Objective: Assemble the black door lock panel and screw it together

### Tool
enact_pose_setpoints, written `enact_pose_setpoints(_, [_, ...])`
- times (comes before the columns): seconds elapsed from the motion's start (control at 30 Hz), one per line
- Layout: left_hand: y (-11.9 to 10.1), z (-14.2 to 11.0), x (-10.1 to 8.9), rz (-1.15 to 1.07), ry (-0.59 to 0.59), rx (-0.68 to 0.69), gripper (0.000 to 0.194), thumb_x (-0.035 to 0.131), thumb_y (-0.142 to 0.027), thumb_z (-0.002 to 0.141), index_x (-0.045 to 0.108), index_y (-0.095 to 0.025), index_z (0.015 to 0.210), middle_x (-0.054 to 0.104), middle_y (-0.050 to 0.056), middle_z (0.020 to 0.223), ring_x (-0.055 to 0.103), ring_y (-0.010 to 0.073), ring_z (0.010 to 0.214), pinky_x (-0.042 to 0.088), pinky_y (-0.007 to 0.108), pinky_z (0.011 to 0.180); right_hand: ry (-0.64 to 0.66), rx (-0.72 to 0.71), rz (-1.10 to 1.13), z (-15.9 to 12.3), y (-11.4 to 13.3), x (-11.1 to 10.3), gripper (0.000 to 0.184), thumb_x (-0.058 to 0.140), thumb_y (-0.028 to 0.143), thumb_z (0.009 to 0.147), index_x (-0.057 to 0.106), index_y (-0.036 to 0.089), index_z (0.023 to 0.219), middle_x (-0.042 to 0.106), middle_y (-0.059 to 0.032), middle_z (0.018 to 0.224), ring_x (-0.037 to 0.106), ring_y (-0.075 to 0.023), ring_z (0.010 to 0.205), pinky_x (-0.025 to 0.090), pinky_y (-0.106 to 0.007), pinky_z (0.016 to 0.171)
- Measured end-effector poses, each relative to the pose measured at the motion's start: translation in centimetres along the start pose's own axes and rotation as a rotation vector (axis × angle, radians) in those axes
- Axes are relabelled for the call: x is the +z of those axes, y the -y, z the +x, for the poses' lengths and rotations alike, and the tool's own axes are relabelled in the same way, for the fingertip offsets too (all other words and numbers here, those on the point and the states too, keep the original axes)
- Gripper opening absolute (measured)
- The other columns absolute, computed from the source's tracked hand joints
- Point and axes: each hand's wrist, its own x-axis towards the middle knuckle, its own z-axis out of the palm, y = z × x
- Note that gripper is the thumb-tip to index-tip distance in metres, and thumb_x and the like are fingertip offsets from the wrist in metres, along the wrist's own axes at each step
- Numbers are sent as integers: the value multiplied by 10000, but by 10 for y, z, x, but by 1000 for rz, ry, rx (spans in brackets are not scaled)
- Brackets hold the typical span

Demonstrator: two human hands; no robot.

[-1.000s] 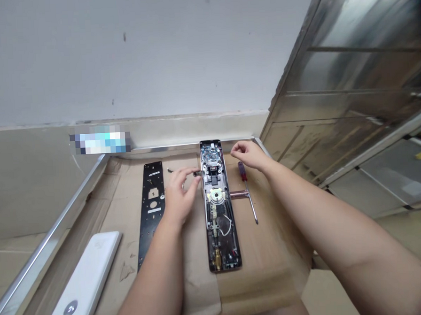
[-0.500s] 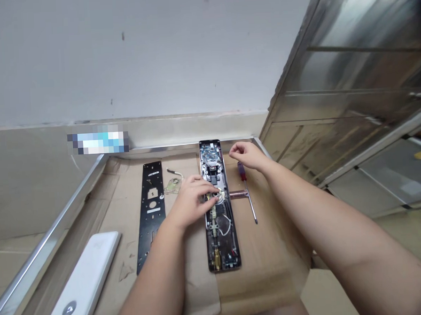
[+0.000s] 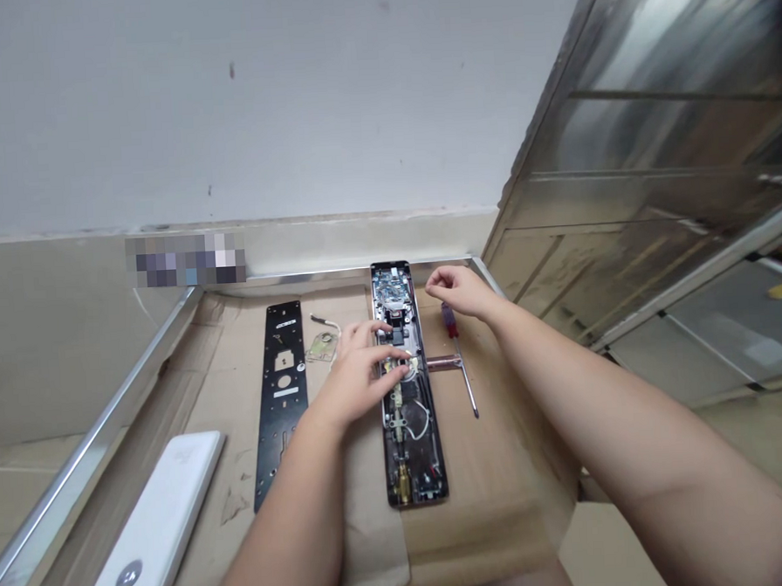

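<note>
Fingers [image 3: 394, 356] of the left hand [image 3: 354, 375] curled down over the middle of the open smart lock body [image 3: 408, 432], on a small pale part beside its round coil; cannot tell whether they pinch anything. Right hand [image 3: 462, 291] hangs just right of the lock's upper end, fingers loosely bent and open, holding nothing, not clearly touching.

Setting: pale wall [image 3: 224, 101] behind; tall reflective metal panel [image 3: 657, 122] to the right. Counter [image 3: 108, 404] edged with bright metal trim, spread with flattened cardboard [image 3: 371, 548].

On the cardboard: lock body lying flat at centre, long axis pointing away from the viewer, circuit board at the far end, wiring and a brass part toward the near end. Black perforated mounting plate [image 3: 279, 404] parallel to it at left, well apart. White power bank [image 3: 153, 507] at near left, angled. Red-handled screwdriver [image 3: 460, 368] just right of the lock. Copper-coloured bar [image 3: 443, 363] between them, touching the lock's side. Small brass bracket [image 3: 321, 347] with a pale wire [image 3: 320, 319] beside the plate.
</note>
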Motion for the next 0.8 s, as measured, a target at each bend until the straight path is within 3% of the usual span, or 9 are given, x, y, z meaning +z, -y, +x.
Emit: enact_pose_setpoints(0.8, [-1, -2, 1, -20, 55, -19, 185, 628, -388, 932, 741, -331, 1068, 434, 35, 1502, 293, 337, 1434, 345, 628, 1169, 16, 12, -10, -2, 4, 1, 104, 641, 291, 802, 664, 195, 836, 626, 3, 695, 512, -136, 611, 406, -291, 621])
